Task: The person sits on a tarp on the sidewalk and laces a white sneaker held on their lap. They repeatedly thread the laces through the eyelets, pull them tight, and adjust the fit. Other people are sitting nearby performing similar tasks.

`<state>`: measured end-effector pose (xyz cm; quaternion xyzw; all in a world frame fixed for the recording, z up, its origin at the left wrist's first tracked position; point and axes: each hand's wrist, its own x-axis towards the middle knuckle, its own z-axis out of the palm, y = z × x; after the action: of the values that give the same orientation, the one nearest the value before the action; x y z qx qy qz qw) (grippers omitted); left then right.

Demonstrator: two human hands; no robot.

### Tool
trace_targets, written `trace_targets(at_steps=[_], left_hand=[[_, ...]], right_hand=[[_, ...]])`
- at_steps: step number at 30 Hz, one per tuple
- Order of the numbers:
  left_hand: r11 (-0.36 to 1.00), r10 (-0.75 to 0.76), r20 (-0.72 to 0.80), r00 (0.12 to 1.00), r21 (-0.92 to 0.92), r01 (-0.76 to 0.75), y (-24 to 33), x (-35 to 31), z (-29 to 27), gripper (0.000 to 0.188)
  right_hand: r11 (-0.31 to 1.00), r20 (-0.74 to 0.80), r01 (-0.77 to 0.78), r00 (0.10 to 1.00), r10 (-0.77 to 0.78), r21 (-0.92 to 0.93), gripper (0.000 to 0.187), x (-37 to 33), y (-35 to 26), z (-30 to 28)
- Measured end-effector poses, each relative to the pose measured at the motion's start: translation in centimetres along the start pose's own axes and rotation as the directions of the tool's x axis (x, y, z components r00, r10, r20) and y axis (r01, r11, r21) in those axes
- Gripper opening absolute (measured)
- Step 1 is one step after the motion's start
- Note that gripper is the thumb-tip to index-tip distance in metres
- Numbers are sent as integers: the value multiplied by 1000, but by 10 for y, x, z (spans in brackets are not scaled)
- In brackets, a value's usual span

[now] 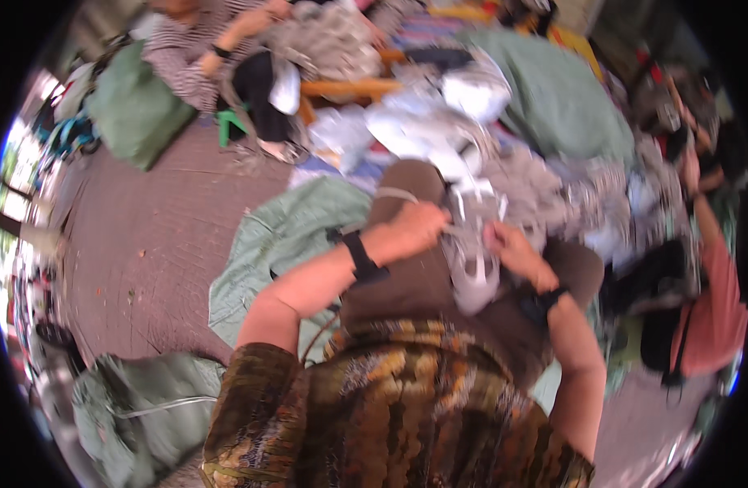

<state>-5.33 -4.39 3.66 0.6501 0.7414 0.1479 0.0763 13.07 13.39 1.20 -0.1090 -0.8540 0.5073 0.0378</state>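
A grey shoe upper (474, 281) with pale straps and edges lies between my knees, its rounded end toward me. At its left side my left hand (419, 227) is closed in a pinch on a thin pale shoelace (397, 193), part of which loops over my left knee. My right hand (516, 254) sits at the upper's right edge with fingers curled together on it; motion blur smears the fingertips. Just beyond, more grey and white shoe uppers (524, 191) lie in a loose heap.
Green sacks lie at the near left (150, 415), far left (138, 106) and far right (553, 93). Flattened green sacking (289, 236) spreads beside my left knee. One person (199, 61) sits ahead beside an orange wooden stool (350, 88); another in a pink top (715, 309) is at the right.
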Motion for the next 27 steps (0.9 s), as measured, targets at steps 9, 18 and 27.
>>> trace_targets(at_steps=[9, 18, 27], left_hand=[[996, 31, 13, 999, 81, -32, 3, 7, 3, 7], [988, 4, 64, 998, 152, -14, 6, 10, 2, 8], [978, 13, 21, 1000, 206, -17, 15, 5, 1, 8]], right_hand=[[804, -121, 240, 926, -358, -544, 24, -1, -22, -7], [857, 1, 88, 995, -101, -507, 9, 15, -12, -16], [937, -14, -81, 997, 82, -341, 10, 9, -2, -27]])
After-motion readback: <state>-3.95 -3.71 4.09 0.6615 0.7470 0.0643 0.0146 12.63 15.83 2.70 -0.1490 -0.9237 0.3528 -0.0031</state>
